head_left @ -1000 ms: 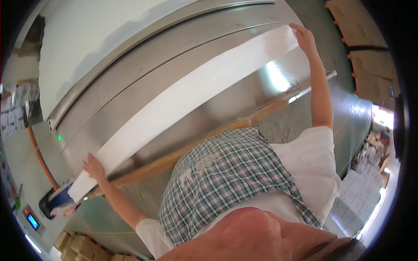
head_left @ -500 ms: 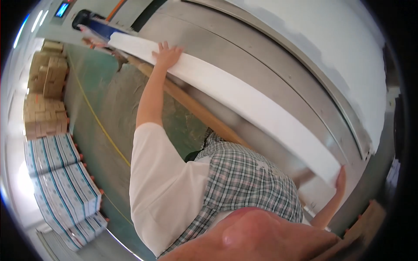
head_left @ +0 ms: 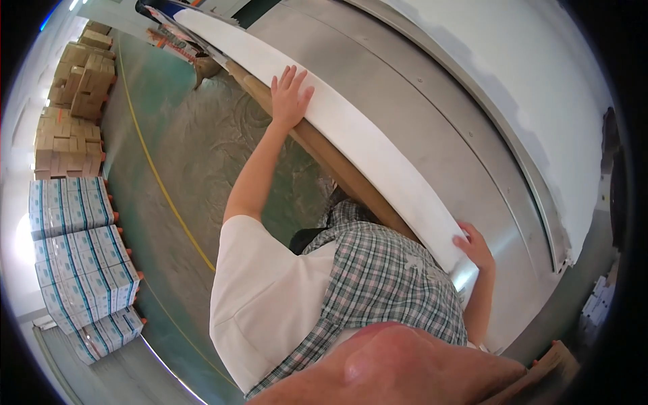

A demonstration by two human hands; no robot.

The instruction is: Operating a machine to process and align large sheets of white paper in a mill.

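- And it's moved! The long white strip (head_left: 351, 128) has slid across to the brown table edge (head_left: 351, 177), closing up the band of metal seen there 0.5 seconds ago; the right hand (head_left: 476, 246) has come in nearer the apron (head_left: 391, 283).
- Far left, brown cartons (head_left: 67, 142) stacked at 10 o'clock, and just below, white-and-blue boxes (head_left: 88, 260) between 8 and 9.
- Next, 1 yellow line (head_left: 158, 179) curving down the green floor (head_left: 196, 155).
- Up at 11 o'clock, the left hand (head_left: 290, 98): palm down on the strip, fingers spread wide!
- The strip itself sweeps from 11 o'clock down to 4, over the metal table (head_left: 378, 67).
- Plaid apron at 5 o'clock, just beside the strip's near end.
- Between 3 and 4, the right hand, fingers bent at the strip's edge; pinching or merely touching, I cannot tell.
- Far right, a broad white surface (head_left: 513, 88) at 2 o'clock.
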